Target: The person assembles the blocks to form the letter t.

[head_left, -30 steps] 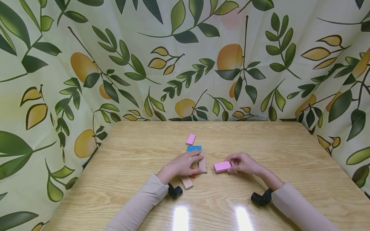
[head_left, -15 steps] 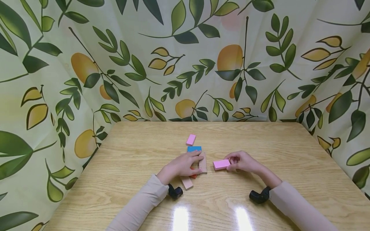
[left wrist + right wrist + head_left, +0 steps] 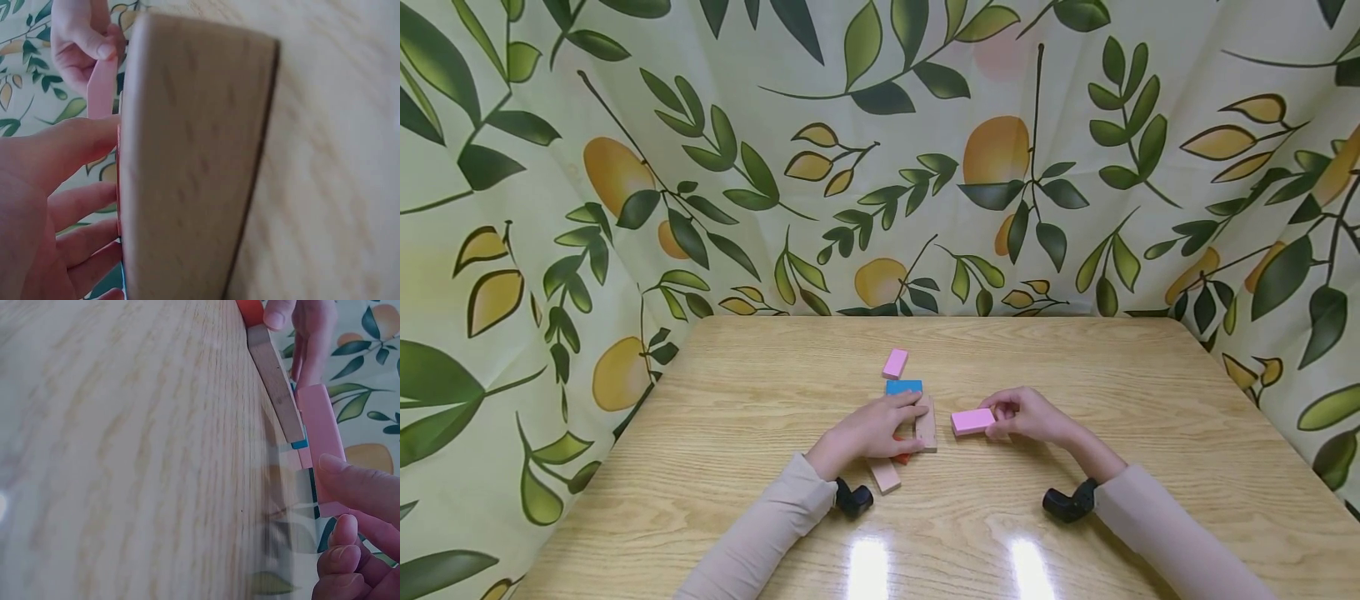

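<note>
My right hand [image 3: 1032, 415] pinches one end of a pink block [image 3: 972, 422] between thumb and fingers. In the right wrist view, this pink block [image 3: 322, 440] is held above the table. To its left, my left hand [image 3: 878, 425] rests with spread fingers over a cluster of blocks. Its fingertips touch a natural wood block [image 3: 928, 427] that lies lengthwise. A blue block [image 3: 904, 386] shows beyond the fingers. Part of a red block [image 3: 901, 457] appears under the thumb, and a pale wood block [image 3: 886, 476] sticks out toward the wrist. The hand hides the cluster's middle.
Another pink block [image 3: 896, 363] lies behind the blue one on the wooden table [image 3: 1075, 358]. A leaf-and-fruit patterned cloth [image 3: 820, 208] hangs around the table's back and sides. Black devices, such as the right one [image 3: 1070, 502], are worn at both wrists.
My right hand has moved slightly left and away from me with the pink block, toward the cluster. The left hand and the other blocks have stayed put.
</note>
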Demonstrator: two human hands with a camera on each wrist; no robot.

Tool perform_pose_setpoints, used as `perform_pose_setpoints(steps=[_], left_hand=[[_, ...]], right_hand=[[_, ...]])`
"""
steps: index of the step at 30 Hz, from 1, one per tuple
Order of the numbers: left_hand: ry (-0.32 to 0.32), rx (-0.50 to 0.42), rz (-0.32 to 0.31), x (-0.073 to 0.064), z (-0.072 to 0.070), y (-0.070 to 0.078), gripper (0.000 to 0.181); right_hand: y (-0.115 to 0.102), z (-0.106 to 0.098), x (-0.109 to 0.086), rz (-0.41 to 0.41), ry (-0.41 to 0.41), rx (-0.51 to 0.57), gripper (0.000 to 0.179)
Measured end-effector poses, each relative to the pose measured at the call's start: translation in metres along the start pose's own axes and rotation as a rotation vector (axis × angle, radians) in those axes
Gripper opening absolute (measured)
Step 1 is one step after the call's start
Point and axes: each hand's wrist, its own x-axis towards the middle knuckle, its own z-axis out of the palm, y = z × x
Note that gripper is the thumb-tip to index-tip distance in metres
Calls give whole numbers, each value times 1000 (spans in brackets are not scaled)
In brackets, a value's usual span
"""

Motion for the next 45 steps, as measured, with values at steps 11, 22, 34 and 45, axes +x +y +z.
perform_pose_setpoints(steps=[11, 22, 34, 45], left_hand=[[11, 10, 16, 0, 0, 0, 60], [21, 4, 14, 0, 1, -1, 61], [20, 0, 15, 0, 1, 0, 61], [22, -13, 16, -1, 0, 1, 61]], right_hand=[[-2, -1, 3, -25, 1, -6, 36], [-1, -1, 8, 7, 3, -37, 36], [-4, -1, 12, 35, 6, -41, 36], [-7, 0, 16, 36, -2, -14, 37]])
